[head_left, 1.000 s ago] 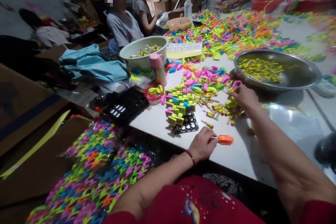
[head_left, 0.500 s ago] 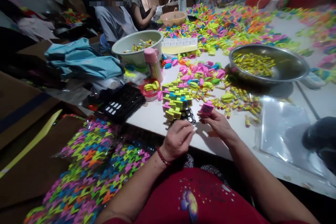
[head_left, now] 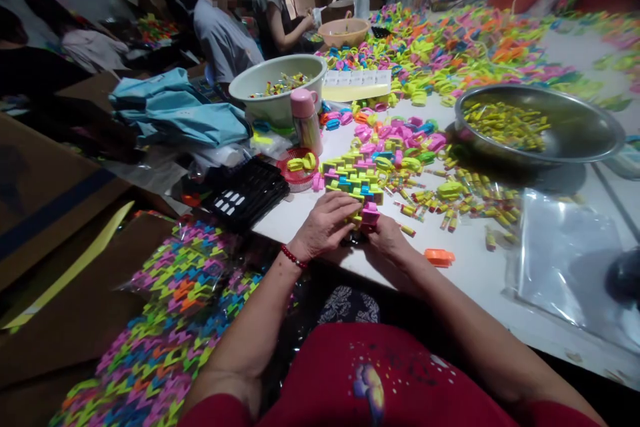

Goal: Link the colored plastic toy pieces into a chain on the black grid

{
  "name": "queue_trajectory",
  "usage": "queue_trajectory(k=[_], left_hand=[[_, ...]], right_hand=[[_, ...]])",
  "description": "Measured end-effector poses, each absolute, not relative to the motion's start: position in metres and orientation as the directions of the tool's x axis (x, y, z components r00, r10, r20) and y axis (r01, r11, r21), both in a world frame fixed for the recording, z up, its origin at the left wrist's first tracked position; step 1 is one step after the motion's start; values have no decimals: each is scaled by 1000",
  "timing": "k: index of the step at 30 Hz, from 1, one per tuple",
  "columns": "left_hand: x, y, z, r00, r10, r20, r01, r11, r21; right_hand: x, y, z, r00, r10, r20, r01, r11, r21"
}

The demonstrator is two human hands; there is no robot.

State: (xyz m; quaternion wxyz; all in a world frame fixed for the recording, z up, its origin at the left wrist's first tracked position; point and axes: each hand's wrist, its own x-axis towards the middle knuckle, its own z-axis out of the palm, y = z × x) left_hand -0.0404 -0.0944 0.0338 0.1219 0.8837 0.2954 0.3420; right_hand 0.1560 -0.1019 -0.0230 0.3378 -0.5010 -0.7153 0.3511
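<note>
A black grid tray filled with yellow, pink and blue plastic pieces (head_left: pixel 353 181) sits near the front edge of the white table (head_left: pixel 465 273). My left hand (head_left: pixel 324 225) rests over the tray's near end, fingers curled on the pieces. My right hand (head_left: pixel 386 235) pinches a pink plastic piece (head_left: pixel 371 212) against the tray's near right corner. An orange piece (head_left: pixel 439 257) lies on the table just right of my right hand. Small yellow tubes (head_left: pixel 465 203) are scattered beyond it.
A steel basin (head_left: pixel 585 137) of yellow tubes stands at right, a pale bowl (head_left: pixel 273 90) and pink bottle (head_left: pixel 306 120) at left. Stacked black trays (head_left: pixel 247 193), bagged filled trays (head_left: pixel 170 320) and a clear plastic bag (head_left: pixel 565 260) lie nearby. Other people sit at the far left.
My right hand reached to the loose pile, came back with a pink piece and now presses it at the tray. My left hand let the orange piece go and moved onto the tray.
</note>
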Motion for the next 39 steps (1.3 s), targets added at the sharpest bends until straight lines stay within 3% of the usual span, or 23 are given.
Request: queue_trajectory(k=[9,12,16,18,21,23,25,28,31,35,39], left_hand=[[-43,-89,34,631,594,500,420,-803,424],[-42,-87,33,634,587,503,422,-808,411],[-41,-83,34,645,575,503,434,-818,378],[-39,-86,38,642,561,523,440,-828,348],[-28,-106,46,578,567,587,479,-818,319],[-11,-127,46,516,592,620,475,-799,368],[15,-147,40,498,633,592,417,-774,477],[67,-165,18,575,698,427,372,-687,624],[116,-163,-9,599,745,295,457,-620,638],[147,-150,-33,562,800,209,548,-549,631],[140,-147,-36,479,864,156,488,-409,771]], right_hand=[[168,-93,-32,-396,910,123,535,338,-774],[164,-94,-36,-373,911,175,559,371,-741],[154,-97,-34,-351,925,145,651,352,-673],[156,-102,-29,-343,928,145,639,344,-688],[179,-116,-21,-289,924,251,572,377,-728],[212,-128,-19,-200,926,321,598,375,-709],[252,-135,-19,-69,944,323,725,270,-634],[305,-134,-24,158,948,277,877,-6,-480],[327,-124,-33,274,936,220,881,-153,-447],[328,-117,-46,329,931,157,814,-195,-547],[326,-126,-48,273,936,220,827,-112,-551]])
